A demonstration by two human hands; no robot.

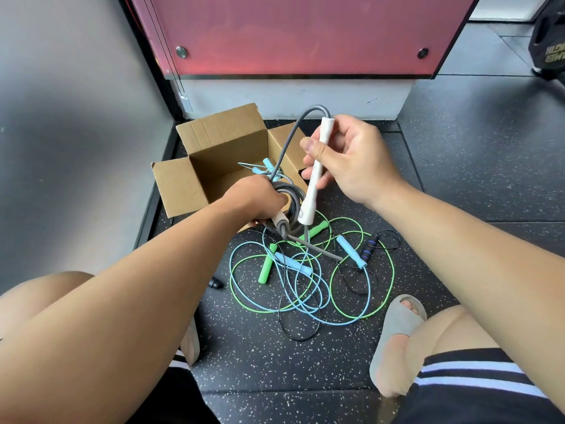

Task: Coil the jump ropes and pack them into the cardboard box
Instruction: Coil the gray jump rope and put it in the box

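Note:
My left hand [260,198] grips a coil of grey rope [292,195] together with one white handle [279,221], just in front of the open cardboard box [195,182]. My right hand [348,160] pinches the other white handle [315,172], held nearly upright, with grey rope arching from its top down to the coil. A light blue jump rope [266,169] lies inside the box. On the floor below my hands lie tangled green [264,272], light blue [351,250] and black [367,250] jump ropes.
The box stands on speckled black rubber flooring against a white plinth [293,96] under a red panel. A small black piece [215,283] lies left of the tangle. My knees and grey slippers [394,335] flank the ropes. A black bag [550,41] sits far right.

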